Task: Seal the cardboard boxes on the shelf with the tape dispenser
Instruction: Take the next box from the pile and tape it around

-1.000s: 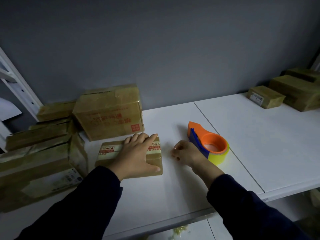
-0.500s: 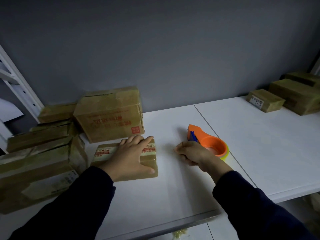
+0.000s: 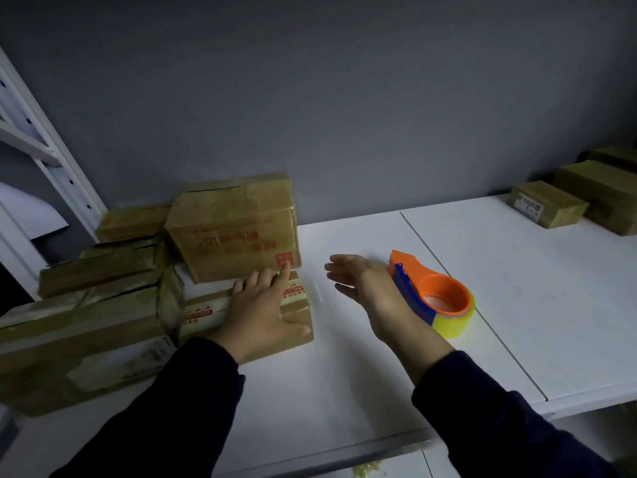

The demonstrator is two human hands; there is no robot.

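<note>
A small flat cardboard box with red-printed tape lies on the white shelf. My left hand rests flat on its top, fingers straight, thumb along its right end. To its right my right hand hovers open above the shelf, fingers stretched toward the box, holding nothing. Just behind that wrist stands the orange and blue tape dispenser with a yellowish roll, untouched.
A bigger taped box stands behind the small one. Several flat boxes are stacked at the left beside a white upright. More boxes sit at the far right. A seam splits the shelf boards.
My right hand has uncurled from a loose fist next to the dispenser and now reaches open toward the small box. The left hand has slid the box slightly left, against the stack.
</note>
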